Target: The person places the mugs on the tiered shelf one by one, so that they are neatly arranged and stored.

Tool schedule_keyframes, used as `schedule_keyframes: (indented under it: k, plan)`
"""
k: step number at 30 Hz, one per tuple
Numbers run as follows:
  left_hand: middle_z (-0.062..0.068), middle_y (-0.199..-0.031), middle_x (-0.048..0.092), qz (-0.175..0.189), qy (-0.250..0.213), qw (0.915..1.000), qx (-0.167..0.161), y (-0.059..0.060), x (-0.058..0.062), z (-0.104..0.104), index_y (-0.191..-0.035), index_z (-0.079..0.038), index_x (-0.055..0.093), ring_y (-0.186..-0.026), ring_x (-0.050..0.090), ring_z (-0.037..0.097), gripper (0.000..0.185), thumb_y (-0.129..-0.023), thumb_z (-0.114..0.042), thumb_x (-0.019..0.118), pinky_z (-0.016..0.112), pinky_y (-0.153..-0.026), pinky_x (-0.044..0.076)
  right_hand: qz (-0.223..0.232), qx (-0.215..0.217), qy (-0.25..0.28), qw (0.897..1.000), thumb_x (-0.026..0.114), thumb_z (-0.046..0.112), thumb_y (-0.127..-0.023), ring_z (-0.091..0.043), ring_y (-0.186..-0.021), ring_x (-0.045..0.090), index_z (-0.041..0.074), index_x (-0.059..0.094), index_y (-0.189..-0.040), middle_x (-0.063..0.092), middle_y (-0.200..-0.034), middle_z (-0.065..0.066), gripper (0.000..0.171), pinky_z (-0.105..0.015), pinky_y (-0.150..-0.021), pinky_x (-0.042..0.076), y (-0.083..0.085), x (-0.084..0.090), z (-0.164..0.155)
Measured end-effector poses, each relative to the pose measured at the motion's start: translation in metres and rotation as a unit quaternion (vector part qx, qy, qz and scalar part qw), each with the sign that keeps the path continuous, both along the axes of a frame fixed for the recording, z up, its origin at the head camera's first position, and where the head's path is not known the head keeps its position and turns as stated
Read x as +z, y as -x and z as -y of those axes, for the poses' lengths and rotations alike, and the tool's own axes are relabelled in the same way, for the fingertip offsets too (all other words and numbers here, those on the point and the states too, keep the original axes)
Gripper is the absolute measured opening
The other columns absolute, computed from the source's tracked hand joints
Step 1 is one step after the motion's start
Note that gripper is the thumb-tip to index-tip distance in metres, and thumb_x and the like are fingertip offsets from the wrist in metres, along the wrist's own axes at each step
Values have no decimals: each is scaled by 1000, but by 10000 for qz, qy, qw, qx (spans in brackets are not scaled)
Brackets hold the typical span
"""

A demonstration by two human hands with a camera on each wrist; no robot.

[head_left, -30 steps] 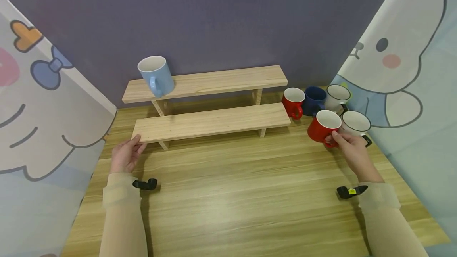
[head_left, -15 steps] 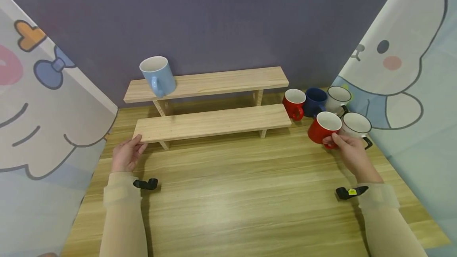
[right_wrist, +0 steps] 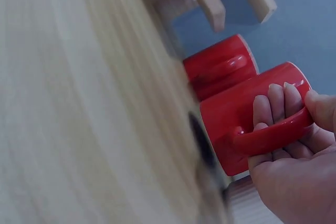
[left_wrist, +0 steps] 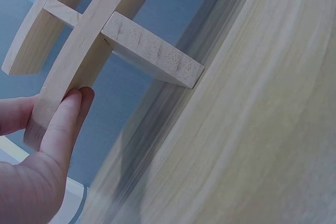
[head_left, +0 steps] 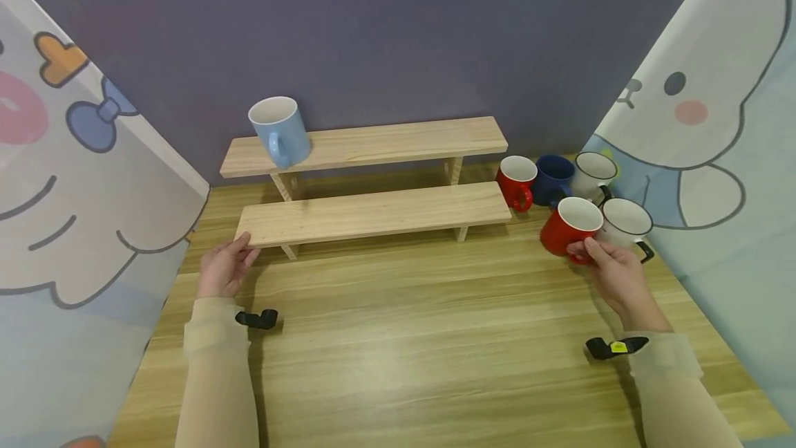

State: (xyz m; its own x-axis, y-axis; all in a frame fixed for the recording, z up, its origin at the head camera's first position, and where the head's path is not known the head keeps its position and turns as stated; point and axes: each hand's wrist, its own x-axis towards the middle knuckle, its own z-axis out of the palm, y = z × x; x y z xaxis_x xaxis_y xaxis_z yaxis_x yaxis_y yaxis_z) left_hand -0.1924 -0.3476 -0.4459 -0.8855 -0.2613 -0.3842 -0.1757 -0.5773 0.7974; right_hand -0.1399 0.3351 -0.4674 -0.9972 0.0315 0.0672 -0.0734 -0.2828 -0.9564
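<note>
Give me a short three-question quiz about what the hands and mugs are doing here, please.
1. True or false: the right hand grips a red mug by its handle.
2. What does the left hand hold? A) the blue mug B) the lower shelf board's end C) nothing
3. Fill in: the light blue mug stands on the ____ shelf board.

Key: 1 true; 2 B, the lower shelf board; 3 upper, on the upper shelf board.

Probably a staged recording corner rather than a lived-in home: wooden table (head_left: pixel 398 358) boxed in by a plain purple backdrop (head_left: pixel 373 33) and cartoon-printed side panels (head_left: pixel 715 88), with a bare two-tier wooden rack (head_left: pixel 373 213) and grouped mugs (head_left: pixel 572 185).
</note>
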Motion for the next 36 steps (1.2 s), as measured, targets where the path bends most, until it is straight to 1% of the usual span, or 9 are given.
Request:
schedule_keyframes:
  k: [7, 12, 18, 22, 27, 31, 36]
  plan:
    - [11, -90, 69, -6, 17, 10000, 51, 1, -1, 0, -128, 4, 42, -83, 72, 16, 45, -96, -5, 72, 23, -85, 58, -394, 76, 168, 9991, 52, 5, -107, -16, -98, 65, -15, 68, -105, 73, -100, -10, 26, -18, -91, 54, -5, 22, 8]
    - [11, -91, 69, 14, 20, 10000, 62, 1, -1, 0, -127, 4, 42, -83, 72, 16, 45, -96, -5, 73, 23, -85, 58, -543, 73, 204, 9983, 52, 4, -107, -18, -99, 67, -15, 68, -106, 73, -101, -12, 25, -21, -94, 54, -6, 39, 20]
    - [12, -89, 69, -2, 27, 10000, 35, 1, 1, -2, -126, 5, 43, -82, 72, 17, 42, -96, -5, 71, 24, -86, 58, -816, 243, 254, 9960, 51, 2, -107, -20, -101, 67, -17, 66, -109, 73, -103, -13, 24, -23, -97, 53, -9, 59, 37]
    - [12, -90, 69, -7, 52, 10000, 49, 1, 2, -3, -126, 5, 42, -83, 72, 17, 42, -97, -5, 70, 24, -87, 57, -816, 396, 272, 9955, 51, 2, -107, -20, -102, 66, -17, 66, -110, 72, -104, -14, 24, -23, -98, 52, -11, 72, 49]
    - [12, -89, 69, 32, 81, 10000, 39, 0, 2, -3, -126, 4, 41, -82, 72, 17, 40, -98, -5, 69, 23, -87, 56, -738, 608, 272, 9950, 52, 0, -106, -21, -101, 65, -16, 66, -110, 72, -103, -14, 22, -24, -95, 54, -8, 83, 63]
    - [12, -90, 69, 11, 100, 9999, 13, 0, 3, -3, -125, 5, 42, -82, 72, 17, 39, -98, -5, 68, 23, -87, 56, -691, 740, 56, 9948, 54, 1, -106, -22, -100, 65, -16, 67, -111, 72, -102, -13, 22, -24, -95, 54, -5, 91, 75]
    - [12, -89, 70, 7, 16, 10000, 33, 0, 4, -4, -126, 4, 43, -83, 72, 17, 40, -98, -4, 69, 24, -86, 57, -720, 958, -265, 9924, 55, 4, -106, -22, -101, 64, -16, 66, -110, 72, -102, -11, 23, -24, -94, 54, 2, 98, 94]
